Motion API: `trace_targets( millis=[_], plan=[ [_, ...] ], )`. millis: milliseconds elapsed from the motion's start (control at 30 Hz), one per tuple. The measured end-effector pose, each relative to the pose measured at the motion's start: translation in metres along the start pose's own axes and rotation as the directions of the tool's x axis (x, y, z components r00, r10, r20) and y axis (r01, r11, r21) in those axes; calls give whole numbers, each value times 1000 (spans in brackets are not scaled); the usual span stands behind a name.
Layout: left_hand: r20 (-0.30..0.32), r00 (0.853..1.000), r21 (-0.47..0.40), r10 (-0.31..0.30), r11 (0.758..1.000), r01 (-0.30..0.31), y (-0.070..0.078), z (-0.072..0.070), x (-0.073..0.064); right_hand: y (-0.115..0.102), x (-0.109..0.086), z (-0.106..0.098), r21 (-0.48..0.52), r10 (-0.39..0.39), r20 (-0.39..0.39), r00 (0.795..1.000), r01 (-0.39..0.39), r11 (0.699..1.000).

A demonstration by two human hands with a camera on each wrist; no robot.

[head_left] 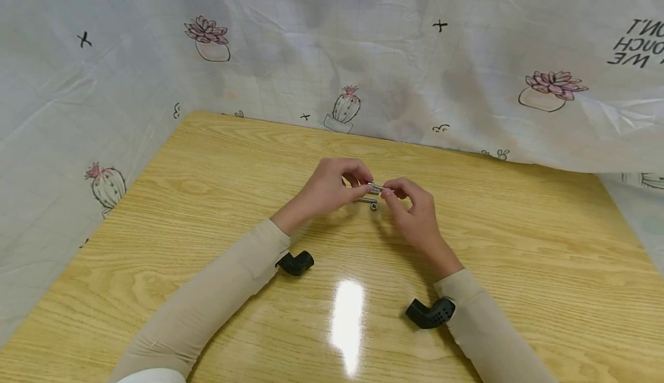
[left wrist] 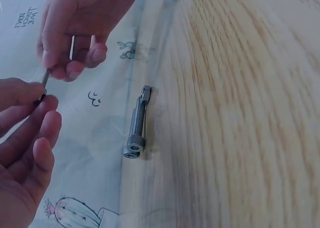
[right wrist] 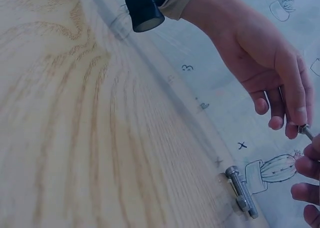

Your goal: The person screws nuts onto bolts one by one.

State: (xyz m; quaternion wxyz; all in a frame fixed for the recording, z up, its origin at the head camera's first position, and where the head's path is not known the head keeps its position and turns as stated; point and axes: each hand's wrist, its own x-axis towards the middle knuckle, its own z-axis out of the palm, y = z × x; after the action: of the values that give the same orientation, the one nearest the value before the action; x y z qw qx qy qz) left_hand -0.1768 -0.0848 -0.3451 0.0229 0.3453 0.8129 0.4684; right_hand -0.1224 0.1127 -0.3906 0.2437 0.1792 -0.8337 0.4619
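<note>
My left hand [head_left: 332, 187] pinches one end of a small metal bolt [head_left: 380, 187] between thumb and fingertips. My right hand [head_left: 415, 213] holds the bolt's other end, its thumb and forefinger closed on the shank. In the right wrist view the bolt's thicker end [right wrist: 303, 130] shows at the left fingertips. Below the hands, two socket-head bolts [left wrist: 135, 133] lie side by side on the table. A nut [left wrist: 146, 93] sits by their far end; whether it is threaded on one of them, I cannot tell.
The wooden table [head_left: 233, 198] reaches back to a printed plastic sheet [head_left: 384, 71], which also hangs along the left side. Black wrist camera mounts stick out from the left sleeve [head_left: 223, 290] and the right sleeve [head_left: 487, 325]. A light reflection shines on the near tabletop.
</note>
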Motion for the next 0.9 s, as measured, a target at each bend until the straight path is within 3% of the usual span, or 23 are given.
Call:
trace_targets(
  millis=[200, 533, 700, 900],
  plan=[
    [30, 998, -10, -47, 999, 48, -4, -3, -1, -8, -2, 0, -49, 22, 16, 1000, -21, 999],
    [165, 984, -2, -69, 998, 70, -5, -8, -4, 2, -8, -3, -61, -15, 75, 997, 19, 998],
    [228, 967, 105, -114, 990, 92, -7, -4, -3, 1, -10, -3, -106, 25, 141, 990, -10, 994],
    [272, 953, 282, -132, 958, 52, -5, 0, 0, -1, -11, -4, -197, 107, 235, 966, -61, 978]
  ],
)
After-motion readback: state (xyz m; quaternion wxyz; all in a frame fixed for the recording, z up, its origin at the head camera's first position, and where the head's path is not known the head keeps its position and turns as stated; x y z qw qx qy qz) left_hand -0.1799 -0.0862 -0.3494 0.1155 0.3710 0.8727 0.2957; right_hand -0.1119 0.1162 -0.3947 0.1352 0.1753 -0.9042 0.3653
